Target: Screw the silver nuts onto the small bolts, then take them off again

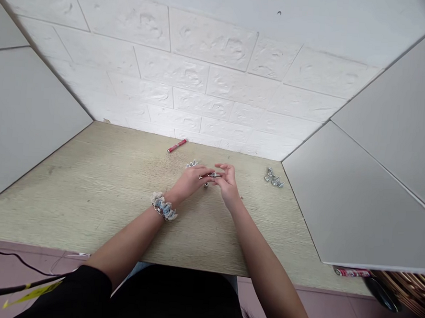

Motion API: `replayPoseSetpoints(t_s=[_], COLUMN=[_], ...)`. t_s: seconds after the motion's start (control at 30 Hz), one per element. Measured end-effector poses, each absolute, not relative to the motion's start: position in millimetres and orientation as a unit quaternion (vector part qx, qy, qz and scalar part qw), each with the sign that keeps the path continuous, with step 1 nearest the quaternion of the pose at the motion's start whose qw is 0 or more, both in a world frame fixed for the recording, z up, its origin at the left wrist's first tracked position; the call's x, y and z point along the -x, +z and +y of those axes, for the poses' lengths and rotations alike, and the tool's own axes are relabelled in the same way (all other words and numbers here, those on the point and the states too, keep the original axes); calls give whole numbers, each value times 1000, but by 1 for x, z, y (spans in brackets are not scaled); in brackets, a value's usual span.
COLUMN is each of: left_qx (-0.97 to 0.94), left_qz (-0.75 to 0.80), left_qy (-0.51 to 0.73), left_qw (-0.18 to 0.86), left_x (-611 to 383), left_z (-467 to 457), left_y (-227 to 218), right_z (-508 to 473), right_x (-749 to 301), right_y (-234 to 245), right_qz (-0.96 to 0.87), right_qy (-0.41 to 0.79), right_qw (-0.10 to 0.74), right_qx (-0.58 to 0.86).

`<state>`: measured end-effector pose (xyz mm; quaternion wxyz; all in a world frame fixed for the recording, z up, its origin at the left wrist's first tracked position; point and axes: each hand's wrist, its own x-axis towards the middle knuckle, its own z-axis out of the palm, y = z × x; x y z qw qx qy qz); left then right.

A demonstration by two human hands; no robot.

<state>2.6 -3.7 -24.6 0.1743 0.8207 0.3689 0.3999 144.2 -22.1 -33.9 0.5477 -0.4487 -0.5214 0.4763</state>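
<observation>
Both hands meet over the middle of the pale wooden table (98, 195). My left hand (191, 180), with a scrunchie (164, 207) on its wrist, pinches one end of a small metal bolt (213, 175). My right hand (227, 181) curls its fingers around the other end of the same bolt. A tiny metal piece (206, 184) lies on the table just under the hands. A few small metal parts (191, 164) sit just behind my left hand.
A cluster of shiny metal fasteners (274, 178) lies at the right near the grey side panel (357, 206). A red pen (177, 146) rests by the white brick-pattern back wall. A grey panel (24, 118) closes the left side. Black cables (12, 262) hang below the front edge.
</observation>
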Motion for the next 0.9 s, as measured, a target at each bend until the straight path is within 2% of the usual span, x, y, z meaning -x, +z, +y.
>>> replayPoseSetpoints(t_s=[0.13, 0.27, 0.37, 0.43, 0.63, 0.7, 0.9], left_qx=[-827, -824, -827, -831, -830, -830, -841], left_qz=[360, 363, 359, 353, 338, 334, 328], left_qy=[393, 396, 396, 394, 418, 425, 409], left_qw=[182, 179, 172, 173, 149, 139, 133], left_x=[-5, -5, -4, -3, -2, -2, -3], left_z=[-5, -6, -5, -5, -3, -3, -4], left_y=[-23, -21, -21, -22, -25, -26, -26], right_z=[-24, -21, -19, -18, -18, -18, -19], right_x=[-146, -147, -147, -146, -147, -149, -149], right_y=[-32, -38, -43, -45, -41, -40, -40], right_qz=[-487, -505, -537, -547, -482, -466, -506], right_qy=[455, 430, 447, 456, 506, 503, 480], right_qw=[582, 515, 459, 453, 561, 569, 467], right_qx=[467, 543, 549, 537, 443, 453, 544])
